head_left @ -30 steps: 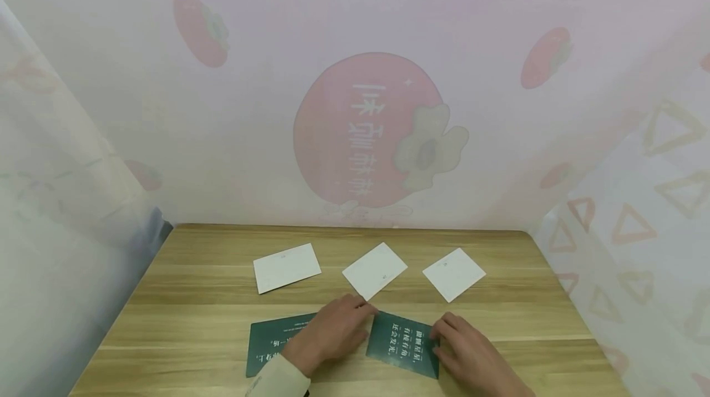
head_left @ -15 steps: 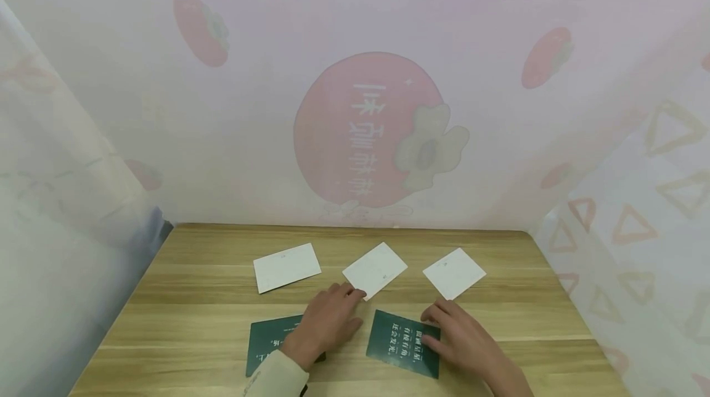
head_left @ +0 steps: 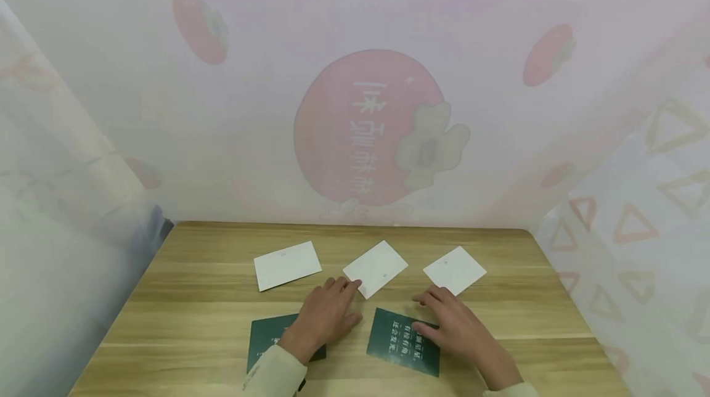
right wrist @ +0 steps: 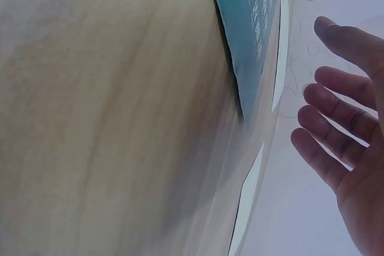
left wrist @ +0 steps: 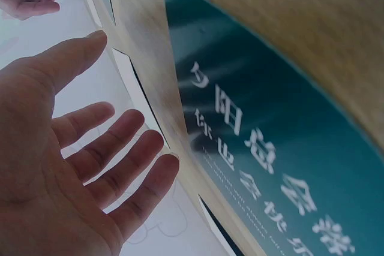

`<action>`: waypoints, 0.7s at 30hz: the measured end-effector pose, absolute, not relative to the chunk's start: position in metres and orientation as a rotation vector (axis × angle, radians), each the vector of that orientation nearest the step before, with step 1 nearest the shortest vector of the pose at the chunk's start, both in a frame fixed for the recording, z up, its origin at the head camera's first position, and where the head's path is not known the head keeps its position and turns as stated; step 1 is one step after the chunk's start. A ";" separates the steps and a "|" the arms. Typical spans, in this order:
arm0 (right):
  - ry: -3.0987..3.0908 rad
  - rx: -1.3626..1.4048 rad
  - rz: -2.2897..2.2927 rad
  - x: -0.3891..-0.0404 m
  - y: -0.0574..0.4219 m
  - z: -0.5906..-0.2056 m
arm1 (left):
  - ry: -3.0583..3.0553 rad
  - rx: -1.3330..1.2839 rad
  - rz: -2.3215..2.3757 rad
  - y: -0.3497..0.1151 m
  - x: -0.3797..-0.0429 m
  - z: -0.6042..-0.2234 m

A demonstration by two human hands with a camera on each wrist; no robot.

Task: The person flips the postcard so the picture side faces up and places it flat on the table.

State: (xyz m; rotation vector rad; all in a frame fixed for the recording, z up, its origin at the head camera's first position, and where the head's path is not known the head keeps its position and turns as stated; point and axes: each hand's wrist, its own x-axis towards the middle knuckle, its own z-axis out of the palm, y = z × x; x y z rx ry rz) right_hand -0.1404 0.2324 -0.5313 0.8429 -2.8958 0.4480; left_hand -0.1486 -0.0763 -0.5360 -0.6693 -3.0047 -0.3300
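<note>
While the left hand hovers above the left green card, its fingers reach out long and loosely spread, clear of the surface. Over to the right hand — relaxed, fingers wide, hanging above the outer edge of the right green card, white lettering partly covered. Beyond them on the wooden worktop — three white cards, lying in a row, each angled differently.

The left grip partly blocks bare tabletop between the green cards.
</note>
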 end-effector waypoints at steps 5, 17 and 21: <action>-2.834 0.914 0.405 -0.148 0.232 -0.533 | -3.004 -0.654 -0.313 -0.078 -0.151 -0.537; -2.756 0.975 0.359 -0.171 0.227 -0.524 | -3.018 -0.591 -0.299 -0.080 -0.159 -0.541; -2.773 0.977 0.402 -0.176 0.225 -0.524 | -3.024 -0.584 -0.316 -0.080 -0.160 -0.538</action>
